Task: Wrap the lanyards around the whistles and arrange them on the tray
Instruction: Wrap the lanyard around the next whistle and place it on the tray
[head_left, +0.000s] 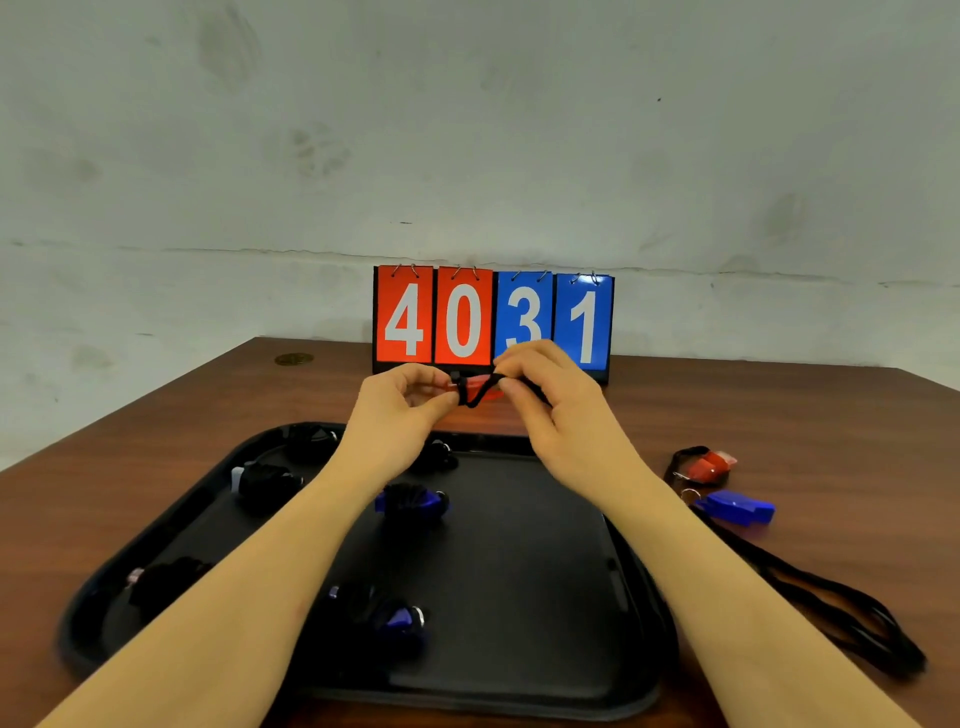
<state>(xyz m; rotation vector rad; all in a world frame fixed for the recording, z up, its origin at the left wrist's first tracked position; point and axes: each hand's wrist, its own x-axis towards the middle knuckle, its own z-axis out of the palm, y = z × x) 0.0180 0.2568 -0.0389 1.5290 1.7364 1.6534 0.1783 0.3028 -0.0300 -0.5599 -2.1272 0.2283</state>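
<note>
Head view: above the far rim of the black tray (519, 691), the left hand (402, 402) pinches one end of a red whistle (475, 387) between thumb and curled fingers, while the right hand (540, 387) pinches its black lanyard (475, 397) at the other end. Wrapped whistles lie on the tray at 9, 10 and 12 o'clock, with a blue wrapped whistle (413, 501) near its centre and another (400, 618) toward 6 o'clock. On the wooden table (156, 441) at 3 o'clock of the tray lie a second red whistle (709, 466) and an unwrapped blue whistle (737, 508) with a loose lanyard (841, 618); a flip scoreboard (493, 319) reading 4031 stands at 12 o'clock.
</note>
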